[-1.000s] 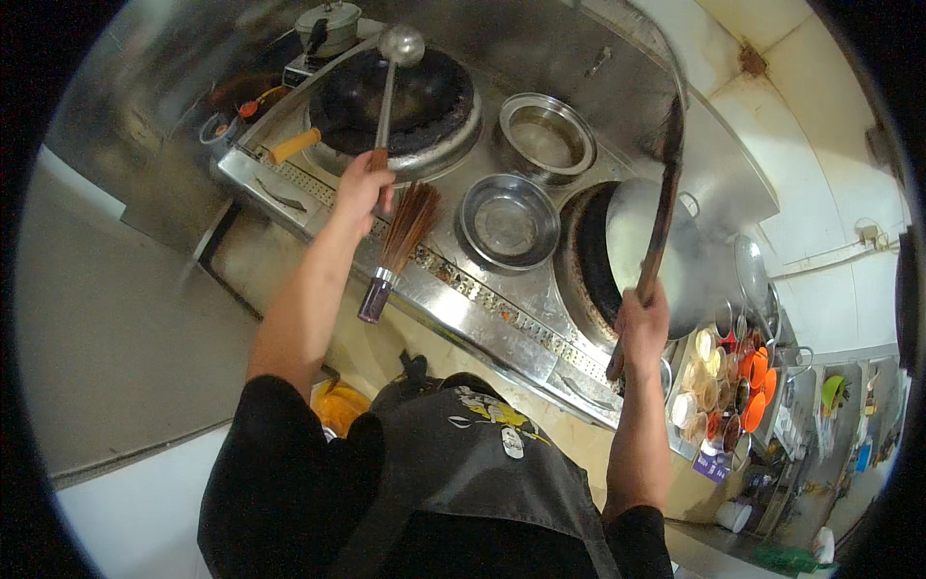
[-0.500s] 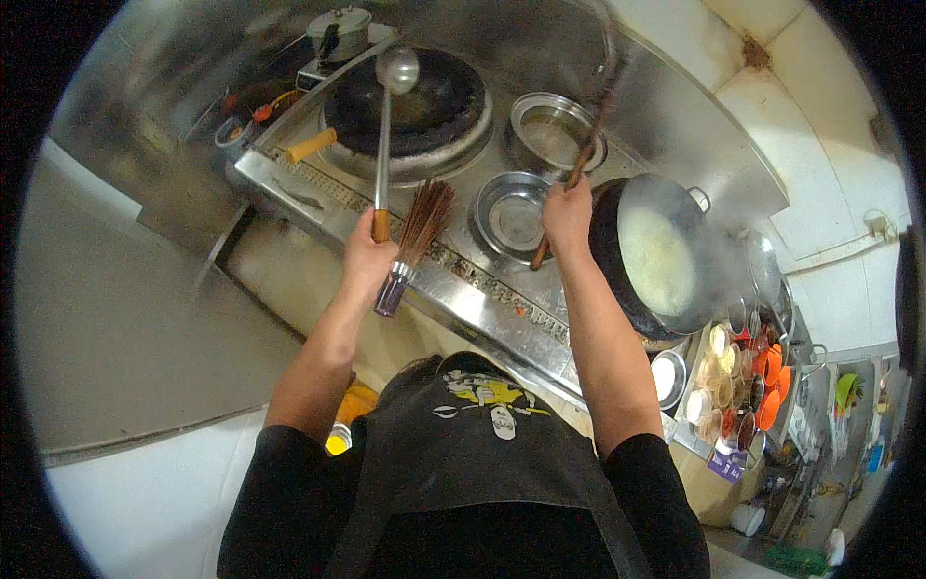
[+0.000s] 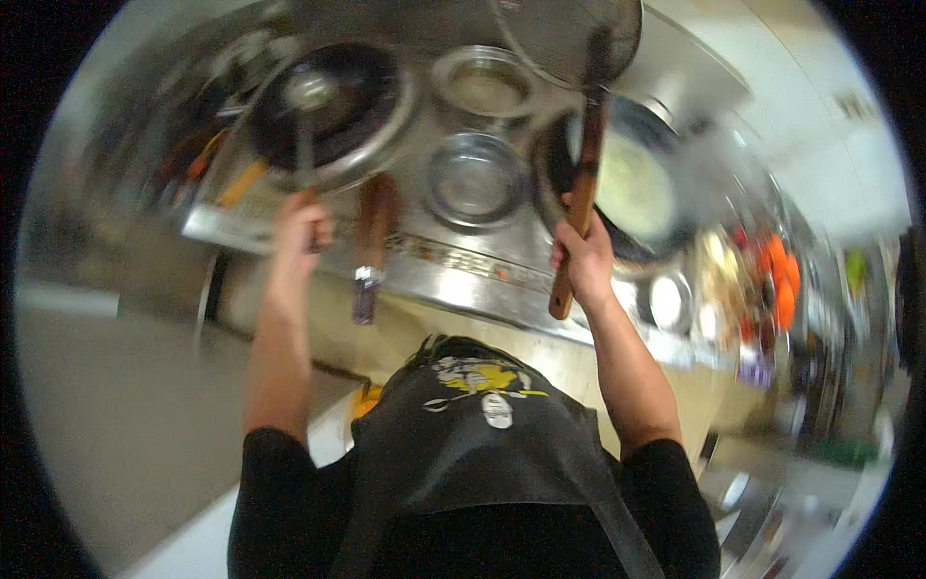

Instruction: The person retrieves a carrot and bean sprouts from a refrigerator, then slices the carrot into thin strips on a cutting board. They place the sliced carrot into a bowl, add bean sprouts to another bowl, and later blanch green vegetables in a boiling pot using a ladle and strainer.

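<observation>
My left hand (image 3: 299, 230) is closed round the handle of a metal ladle (image 3: 306, 145), whose bowl hangs over the dark wok (image 3: 270, 130) at the left. My right hand (image 3: 585, 256) grips the long wooden handle of a wire-mesh strainer (image 3: 550, 34). The strainer's round mesh is held up beyond the steaming wok (image 3: 555, 169) at the right, which holds pale, cloudy liquid. Between my hands, a bristle wok brush (image 3: 374, 222) with a dark grip lies across the stove's front edge. Motion blurs the ladle and left hand.
Two round metal pans, a far one (image 3: 487, 89) and a near one (image 3: 475, 180), sit between the woks on the steel stove (image 3: 463, 280). At the right stand a white-filled bowl (image 3: 666, 301) and several seasoning containers with orange ones (image 3: 783, 280). A yellow handle (image 3: 241, 183) juts from the left wok.
My right hand has moved down and nearer, turning the strainer so its mesh now shows. The ladle, still in my left hand, stays over the left wok. The whole view has shifted.
</observation>
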A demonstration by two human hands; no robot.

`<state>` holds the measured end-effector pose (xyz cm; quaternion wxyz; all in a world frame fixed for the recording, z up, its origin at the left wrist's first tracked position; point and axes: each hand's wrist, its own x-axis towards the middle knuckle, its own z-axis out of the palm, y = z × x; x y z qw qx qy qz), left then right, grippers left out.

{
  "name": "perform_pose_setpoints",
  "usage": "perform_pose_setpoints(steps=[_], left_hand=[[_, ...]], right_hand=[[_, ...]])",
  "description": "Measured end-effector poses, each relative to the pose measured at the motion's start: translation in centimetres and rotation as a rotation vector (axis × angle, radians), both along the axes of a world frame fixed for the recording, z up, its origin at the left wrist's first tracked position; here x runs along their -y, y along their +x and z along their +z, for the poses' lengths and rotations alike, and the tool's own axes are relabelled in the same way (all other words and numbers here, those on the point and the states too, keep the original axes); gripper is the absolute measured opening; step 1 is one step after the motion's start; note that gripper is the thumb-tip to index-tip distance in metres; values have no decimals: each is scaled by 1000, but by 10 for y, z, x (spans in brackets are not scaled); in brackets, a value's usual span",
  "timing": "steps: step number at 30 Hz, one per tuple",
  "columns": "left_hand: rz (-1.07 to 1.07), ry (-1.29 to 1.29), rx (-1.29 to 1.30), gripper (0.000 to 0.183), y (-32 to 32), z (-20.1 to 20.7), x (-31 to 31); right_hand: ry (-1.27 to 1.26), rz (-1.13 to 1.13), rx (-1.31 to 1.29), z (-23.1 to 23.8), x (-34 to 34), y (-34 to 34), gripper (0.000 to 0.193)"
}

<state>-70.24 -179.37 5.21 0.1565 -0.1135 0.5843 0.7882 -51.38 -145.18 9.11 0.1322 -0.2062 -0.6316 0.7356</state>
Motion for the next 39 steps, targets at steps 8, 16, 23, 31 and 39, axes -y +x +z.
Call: perform_pose_setpoints(steps=[8,16,23,31,39], left_hand=[[52,213,135,17,-129,-69,67],[350,301,134,41,-43,-50,29],[798,-517,-75,27,98,-109,30],[209,-1613,-308,23,272,-259,72],[-586,-896,-192,9,357,-413,97]], right_hand=[[167,-200,189,22,-132,97,16],[774,-137,647,71,-224,202,19],[943,70,660,3,-329,171,29],[1120,-157,585,-23,-389,135,26],[-361,70,600,-44,-336,139,13]])
